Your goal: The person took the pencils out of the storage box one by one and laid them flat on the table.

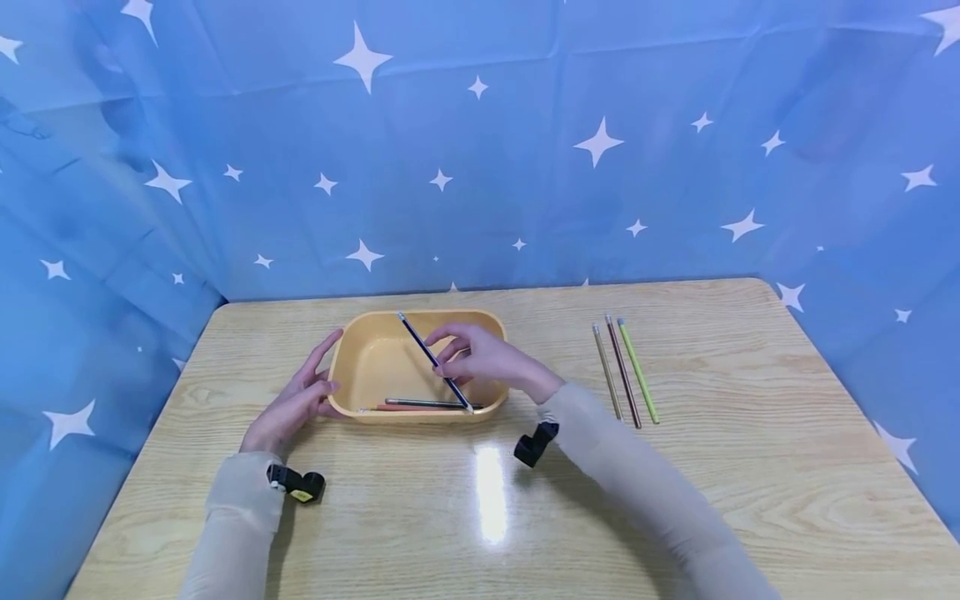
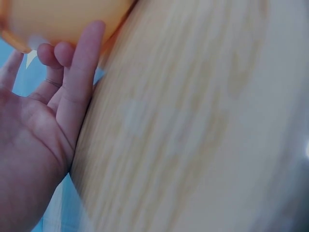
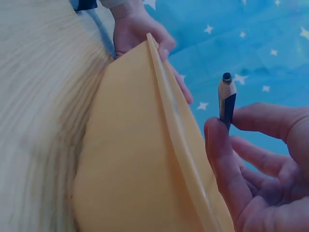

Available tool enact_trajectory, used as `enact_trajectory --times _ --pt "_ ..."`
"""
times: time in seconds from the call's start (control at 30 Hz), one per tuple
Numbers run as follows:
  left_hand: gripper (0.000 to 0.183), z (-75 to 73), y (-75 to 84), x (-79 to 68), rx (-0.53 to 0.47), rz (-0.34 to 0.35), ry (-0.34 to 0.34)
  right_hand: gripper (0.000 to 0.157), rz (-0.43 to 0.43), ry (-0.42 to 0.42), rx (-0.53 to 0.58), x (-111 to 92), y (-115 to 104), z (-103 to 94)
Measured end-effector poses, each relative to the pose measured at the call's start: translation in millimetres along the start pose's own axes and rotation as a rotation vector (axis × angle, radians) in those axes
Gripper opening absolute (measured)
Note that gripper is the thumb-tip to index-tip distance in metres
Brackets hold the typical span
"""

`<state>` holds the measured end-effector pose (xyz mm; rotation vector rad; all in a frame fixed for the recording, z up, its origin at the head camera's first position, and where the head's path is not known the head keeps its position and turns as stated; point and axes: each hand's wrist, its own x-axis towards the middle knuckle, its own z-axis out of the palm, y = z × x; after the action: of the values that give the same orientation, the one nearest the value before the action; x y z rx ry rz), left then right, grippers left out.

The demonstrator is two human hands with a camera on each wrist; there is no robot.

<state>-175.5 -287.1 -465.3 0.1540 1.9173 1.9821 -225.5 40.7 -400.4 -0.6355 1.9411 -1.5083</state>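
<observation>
A dark blue pencil [image 1: 417,340] is pinched between the thumb and fingertips of my right hand [image 1: 480,357], slanting above a yellow-orange plastic box [image 1: 378,367]. Its sharpened end points toward me, and the right wrist view shows the wooden tip of the pencil [image 3: 227,91] close up. Inside the box, along its near wall, lie a dark pencil [image 1: 420,402] and a reddish pencil [image 1: 397,408], partly hidden. My left hand [image 1: 296,402] rests against the box's left end with fingers spread and mostly straight; in the left wrist view its fingertips touch the box wall [image 2: 63,19].
Right of the box, a tan pencil [image 1: 606,371], a dark red pencil [image 1: 623,371] and a lime green pencil [image 1: 639,371] lie side by side on the wooden table [image 1: 750,433]. A blue star-patterned curtain [image 1: 480,183] hangs behind the table's far edge.
</observation>
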Motion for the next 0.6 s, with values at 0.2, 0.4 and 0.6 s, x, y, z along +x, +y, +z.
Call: enact_trajectory --times 0.2,0.4,0.6 --pt "0.078 -1.8 -0.5 -0.8 0.000 0.002 -0.011 0.043 -0.037 -0.025 -0.025 -28.7 4.1 -14.1" --pt "0.077 -2.1 -0.4 0.0 -0.012 -0.005 -0.016 0.045 -0.047 0.009 -0.058 -53.6 8.1 -30.3" --pt "0.077 -1.8 -1.1 1.3 0.004 -0.008 -0.012 0.045 -0.037 0.058 -0.087 -74.0 13.0 -42.3"
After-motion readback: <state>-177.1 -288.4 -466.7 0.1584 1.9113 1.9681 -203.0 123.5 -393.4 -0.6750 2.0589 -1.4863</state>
